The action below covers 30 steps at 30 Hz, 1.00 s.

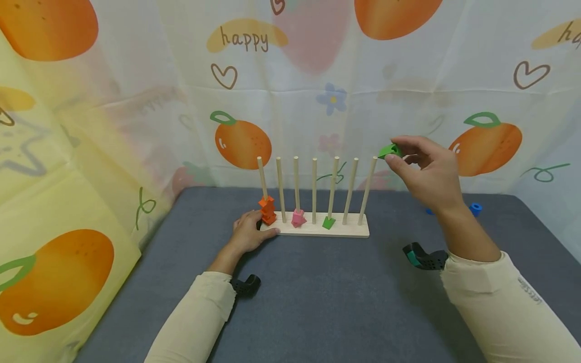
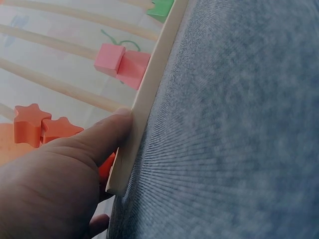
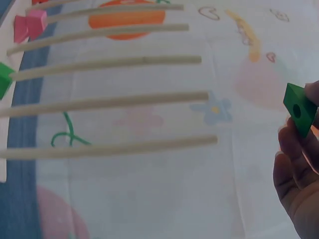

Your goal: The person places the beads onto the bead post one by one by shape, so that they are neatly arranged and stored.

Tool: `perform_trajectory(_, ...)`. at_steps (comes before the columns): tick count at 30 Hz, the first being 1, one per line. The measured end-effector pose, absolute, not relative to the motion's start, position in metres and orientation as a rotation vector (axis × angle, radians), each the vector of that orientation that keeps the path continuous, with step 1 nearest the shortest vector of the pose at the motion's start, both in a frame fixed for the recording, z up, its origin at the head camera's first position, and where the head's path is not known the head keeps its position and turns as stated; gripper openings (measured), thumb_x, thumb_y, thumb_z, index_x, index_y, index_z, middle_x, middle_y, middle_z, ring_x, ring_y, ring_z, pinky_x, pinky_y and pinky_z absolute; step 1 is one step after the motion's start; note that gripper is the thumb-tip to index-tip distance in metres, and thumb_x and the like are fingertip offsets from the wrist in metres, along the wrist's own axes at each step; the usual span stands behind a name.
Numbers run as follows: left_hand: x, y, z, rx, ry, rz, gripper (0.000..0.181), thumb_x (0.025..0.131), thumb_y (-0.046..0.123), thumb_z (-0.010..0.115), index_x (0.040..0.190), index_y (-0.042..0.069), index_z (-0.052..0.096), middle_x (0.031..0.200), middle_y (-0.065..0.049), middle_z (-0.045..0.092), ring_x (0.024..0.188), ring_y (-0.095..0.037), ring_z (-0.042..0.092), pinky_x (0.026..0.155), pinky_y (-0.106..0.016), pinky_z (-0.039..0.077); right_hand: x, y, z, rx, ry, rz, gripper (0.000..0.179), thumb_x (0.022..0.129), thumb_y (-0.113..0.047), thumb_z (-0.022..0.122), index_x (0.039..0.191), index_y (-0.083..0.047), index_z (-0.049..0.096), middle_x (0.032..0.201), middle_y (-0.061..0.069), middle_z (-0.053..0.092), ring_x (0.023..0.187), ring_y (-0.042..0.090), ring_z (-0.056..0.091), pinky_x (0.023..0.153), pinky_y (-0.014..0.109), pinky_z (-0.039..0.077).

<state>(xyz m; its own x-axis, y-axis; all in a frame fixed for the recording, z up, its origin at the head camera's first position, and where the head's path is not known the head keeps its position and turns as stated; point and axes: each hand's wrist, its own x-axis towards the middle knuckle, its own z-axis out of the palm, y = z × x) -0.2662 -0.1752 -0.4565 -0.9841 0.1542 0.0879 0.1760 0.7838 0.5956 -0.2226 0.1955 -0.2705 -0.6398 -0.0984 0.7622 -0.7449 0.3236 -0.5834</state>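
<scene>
A wooden peg board [image 1: 345, 233] with several upright pegs stands on the table. My left hand [image 1: 247, 232] grips its left end, the thumb [image 2: 107, 132] along the front edge. Orange star blocks [image 1: 268, 210] are stacked on the leftmost peg, beside that hand. Pink blocks [image 1: 298, 218] sit low on another peg, and a green block [image 1: 329, 223] lies at the foot of one further right. My right hand [image 1: 433, 171] pinches a green triangular block [image 3: 298, 110] with a hole in it. This block is close to the tip of the rightmost peg [image 1: 368, 186], at its right.
Blue pieces, one of them a ring-like block [image 1: 475, 208], lie at the right back of the grey table [image 1: 317, 302], partly behind the right forearm. A printed curtain [image 1: 299, 116] hangs behind the board. Black wrist mounts [image 1: 426, 257] stick out from both sleeves.
</scene>
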Motion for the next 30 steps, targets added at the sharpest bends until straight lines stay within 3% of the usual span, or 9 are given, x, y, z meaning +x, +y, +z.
perform_trajectory(11,-0.265,-0.176,-0.455,-0.279,-2.933,-0.988,0.068,0.084,0.042,0.074,0.136,0.002,0.055,0.143,-0.016,0.045,0.137,-0.036,0.026,0.108,-0.056,0.009,-0.242,0.161,-0.269,0.719,-2.112,1.354,0.029,0.088,0.002,0.067,0.117,0.006,0.065,0.105,0.015,0.064,0.093,0.014,0.057,0.079,0.023,0.045)
perform_trajectory(18,-0.265,-0.175,-0.455,-0.284,-2.929,-0.991,0.067,0.084,0.041,0.075,0.135,0.002,0.055,0.142,-0.016,0.046,0.137,-0.036,0.027,0.108,-0.056,0.009,-0.251,0.146,-0.271,0.675,-2.256,1.316,0.031,0.091,-0.007,0.066,0.121,0.002,0.064,0.115,0.014,0.060,0.105,0.026,0.054,0.090,0.042,0.044)
perform_trajectory(22,-0.264,-0.174,-0.454,-0.282,-2.927,-0.988,0.066,0.084,0.041,0.075,0.134,0.003,0.056,0.141,-0.017,0.047,0.136,-0.036,0.028,0.107,-0.056,0.011,-0.257,0.139,-0.274,0.680,-2.308,1.313,0.031,0.092,-0.009,0.065,0.121,0.003,0.063,0.119,0.016,0.057,0.112,0.031,0.050,0.095,0.045,0.040)
perform_trajectory(30,-0.265,-0.175,-0.457,-0.290,-2.917,-0.994,0.065,0.084,0.041,0.075,0.135,0.005,0.057,0.142,-0.014,0.047,0.137,-0.035,0.027,0.107,-0.056,0.011,-0.263,0.129,-0.280,0.679,-2.379,1.315,0.032,0.093,-0.010,0.064,0.123,0.000,0.063,0.118,0.015,0.057,0.108,0.030,0.053,0.088,0.042,0.043)
